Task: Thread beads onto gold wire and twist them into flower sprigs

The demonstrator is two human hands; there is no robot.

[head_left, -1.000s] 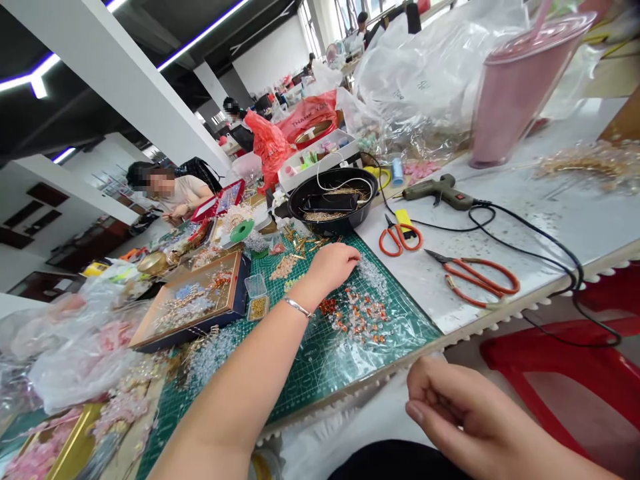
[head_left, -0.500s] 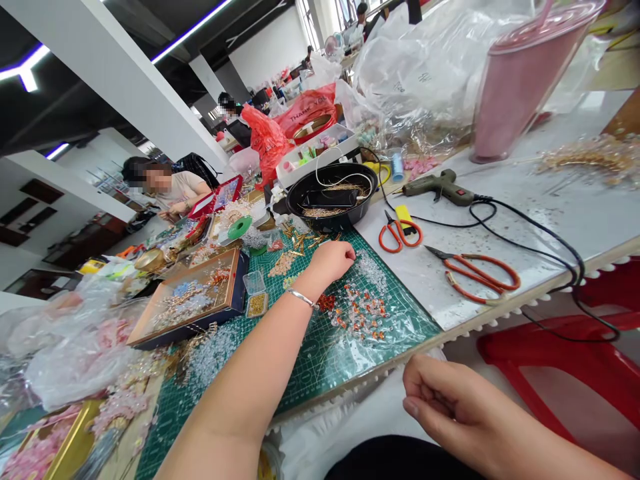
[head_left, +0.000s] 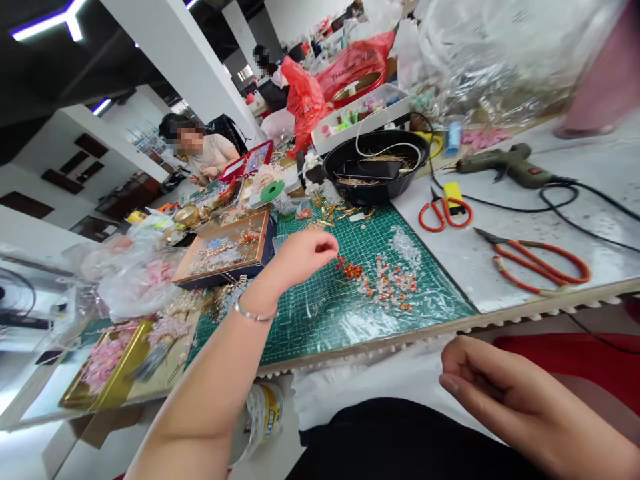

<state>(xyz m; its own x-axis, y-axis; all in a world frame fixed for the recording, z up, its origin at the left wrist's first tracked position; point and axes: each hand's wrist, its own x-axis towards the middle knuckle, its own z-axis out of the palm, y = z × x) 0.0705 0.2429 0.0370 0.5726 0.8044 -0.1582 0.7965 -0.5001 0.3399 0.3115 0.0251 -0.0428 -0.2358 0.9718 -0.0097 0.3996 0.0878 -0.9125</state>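
Note:
My left hand (head_left: pixel 305 257) hangs with curled fingers over a green cutting mat (head_left: pixel 320 327), a little left of a cluster of orange beads (head_left: pixel 350 269). It wears a silver bangle (head_left: pixel 255 315) and holds nothing that I can see. Sprays of orange and clear beads (head_left: pixel 387 285) and loose clear beads (head_left: pixel 406 247) lie on the mat's plastic sheet. My right hand (head_left: pixel 500 380) rests beyond the table's edge above a white cloth (head_left: pixel 360 380), fingers curled together, touching nothing visible.
A black bowl (head_left: pixel 375 167) of wires, a glue gun (head_left: pixel 507 165), and two orange-handled scissors (head_left: pixel 443 215) and shears (head_left: pixel 537 267) lie to the right. A tray of beaded ornaments (head_left: pixel 225 250) stands left of the mat. A co-worker (head_left: pixel 207 153) sits further along.
The whole view has swung, shifting the table to the right and the pink cup out to the top right. My left hand has drawn back from the clear beads.

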